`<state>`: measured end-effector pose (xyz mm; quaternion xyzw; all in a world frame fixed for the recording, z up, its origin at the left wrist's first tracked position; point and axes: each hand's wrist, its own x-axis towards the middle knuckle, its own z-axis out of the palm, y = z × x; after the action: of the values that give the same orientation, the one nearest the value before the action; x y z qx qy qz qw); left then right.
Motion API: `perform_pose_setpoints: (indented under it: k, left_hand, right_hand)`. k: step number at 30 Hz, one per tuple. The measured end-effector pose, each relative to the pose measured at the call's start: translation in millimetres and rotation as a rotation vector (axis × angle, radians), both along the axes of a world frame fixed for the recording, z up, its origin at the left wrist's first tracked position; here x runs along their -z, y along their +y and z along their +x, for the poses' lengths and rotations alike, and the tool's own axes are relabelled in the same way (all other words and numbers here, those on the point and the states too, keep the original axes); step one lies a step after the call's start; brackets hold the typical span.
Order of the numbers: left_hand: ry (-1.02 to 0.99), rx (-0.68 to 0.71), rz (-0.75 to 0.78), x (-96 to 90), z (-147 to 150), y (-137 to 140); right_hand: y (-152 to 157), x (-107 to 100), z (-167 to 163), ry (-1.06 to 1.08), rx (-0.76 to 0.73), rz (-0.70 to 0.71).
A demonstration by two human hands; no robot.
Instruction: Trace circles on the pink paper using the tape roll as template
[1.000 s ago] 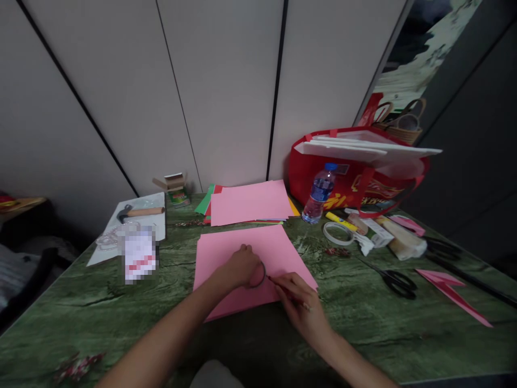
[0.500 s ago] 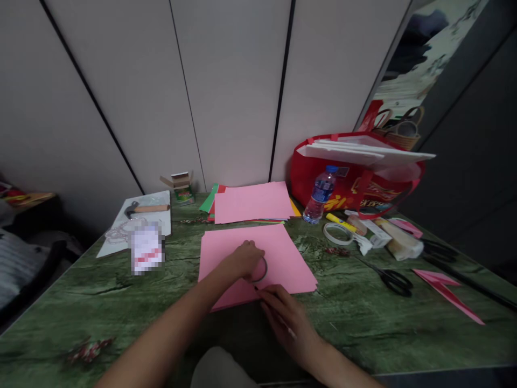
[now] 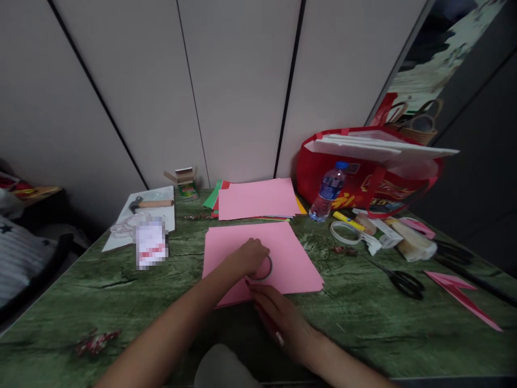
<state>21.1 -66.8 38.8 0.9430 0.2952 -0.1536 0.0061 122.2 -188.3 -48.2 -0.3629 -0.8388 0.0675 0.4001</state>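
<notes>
A stack of pink paper sheets [image 3: 297, 264] lies in front of me on the table. My left hand [image 3: 252, 256] is closed on a thin grey ring [image 3: 271, 269], holding it against the top sheet; pink shows through its middle, and the fingers cover its left side. In my right hand [image 3: 288, 319] a slim pen [image 3: 278, 337] with a pale rear end is gripped. Its dark tip meets or hovers over the paper just left of and below the ring; I cannot tell whether it touches.
Behind lie more coloured sheets [image 3: 258, 199]. On the right are a water bottle [image 3: 329, 191], a red bag [image 3: 313, 170], a tape roll [image 3: 345, 233], a glue stick [image 3: 348, 220], black-handled scissors [image 3: 407, 284] and folded pink paper [image 3: 456, 291]. A hammer [image 3: 155, 203] and small box [image 3: 187, 186] are left.
The pen tip and right fingers have shifted left along the ring's lower edge. My left hand stays on the ring. The whole view has drifted slightly.
</notes>
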Motion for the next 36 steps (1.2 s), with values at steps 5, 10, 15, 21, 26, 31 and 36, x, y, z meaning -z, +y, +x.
perform_pose_setpoints:
  k: [5,10,15,21,26,31,36]
  left_hand:
    - [-0.016,0.002,0.001,-2.1,-1.1,-2.1]
    - [-0.015,-0.007,0.012,-2.9,-0.4,-3.6]
    - [0.004,-0.007,0.019,-3.1,2.1,-3.8]
    - [0.02,-0.008,0.019,-1.4,3.2,-3.5]
    - [0.033,-0.01,0.012,-0.1,5.4,-3.0]
    - [0.051,-0.024,0.006,-2.6,7.3,-4.3]
    - [0.051,-0.028,-0.008,-1.8,7.7,-2.0]
  right_hand:
    - [6.5,4.1,-2.5,-0.14,-0.006,0.025]
    - [5.6,3.5,-4.3,-0.277,0.022,-0.062]
    - [1.1,0.4,-0.1,-0.251,-0.002,-0.121]
    - [-8.3,-7.3,15.8,-0.193,-0.061,-0.264]
    - [-17.2,-9.0,29.1,-0.132,-0.009,-0.283]
    - [-19.6,-11.6,38.0,-0.114,0.047,-0.225]
    - [-17.9,-13.5,37.9,-0.119,0.087,-0.169]
